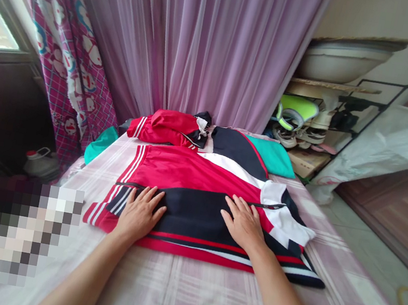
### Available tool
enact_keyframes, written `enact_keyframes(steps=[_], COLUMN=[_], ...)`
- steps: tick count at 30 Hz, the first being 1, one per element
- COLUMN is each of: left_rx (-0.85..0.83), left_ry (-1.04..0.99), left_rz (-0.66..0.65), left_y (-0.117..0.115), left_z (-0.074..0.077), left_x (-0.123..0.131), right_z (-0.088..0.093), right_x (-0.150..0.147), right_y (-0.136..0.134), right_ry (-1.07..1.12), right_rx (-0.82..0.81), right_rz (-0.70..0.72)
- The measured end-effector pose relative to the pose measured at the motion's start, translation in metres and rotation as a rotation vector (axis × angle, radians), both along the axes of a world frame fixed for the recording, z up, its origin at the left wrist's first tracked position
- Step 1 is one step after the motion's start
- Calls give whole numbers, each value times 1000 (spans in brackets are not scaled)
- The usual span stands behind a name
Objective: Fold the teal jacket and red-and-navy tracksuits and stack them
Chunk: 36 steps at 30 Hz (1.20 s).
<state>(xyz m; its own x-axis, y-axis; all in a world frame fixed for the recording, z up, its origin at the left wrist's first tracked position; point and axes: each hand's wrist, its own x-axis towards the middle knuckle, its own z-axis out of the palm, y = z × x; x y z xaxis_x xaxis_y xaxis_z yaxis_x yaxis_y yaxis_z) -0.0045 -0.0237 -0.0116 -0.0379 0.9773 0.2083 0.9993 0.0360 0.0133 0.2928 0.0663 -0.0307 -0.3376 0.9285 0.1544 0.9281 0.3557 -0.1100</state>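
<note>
A red, navy and white zip-up track jacket [201, 169] lies spread on the plaid-covered surface. Its near sleeve [192, 216], navy with striped edging, is folded inward over the front, lying along the zip. My left hand [140, 210] rests flat on the cuff end of that sleeve, fingers apart. My right hand [243, 221] lies flat near the shoulder end, fingers spread, beside the white collar [274, 192]. Both palms press on the cloth without gripping it. The far sleeve [242, 146] stretches out towards the back.
A bunched red garment [165, 125] lies behind the jacket, and folded teal cloth [276, 157] sits at the back right. Purple curtains [207, 43] hang behind. To the right stand a shoe rack [374, 106] and a white plastic bag [390, 148].
</note>
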Motion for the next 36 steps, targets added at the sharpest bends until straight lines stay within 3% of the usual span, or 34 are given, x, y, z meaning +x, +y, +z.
enact_keyframes(steps=[36], left_rx=[12], left_ry=[-59], left_rz=[-5], left_y=[-3], left_z=[1], left_x=[1], right_z=[-5], right_x=[3], right_y=[2], right_ry=[-16], right_rx=[18], right_rz=[-3])
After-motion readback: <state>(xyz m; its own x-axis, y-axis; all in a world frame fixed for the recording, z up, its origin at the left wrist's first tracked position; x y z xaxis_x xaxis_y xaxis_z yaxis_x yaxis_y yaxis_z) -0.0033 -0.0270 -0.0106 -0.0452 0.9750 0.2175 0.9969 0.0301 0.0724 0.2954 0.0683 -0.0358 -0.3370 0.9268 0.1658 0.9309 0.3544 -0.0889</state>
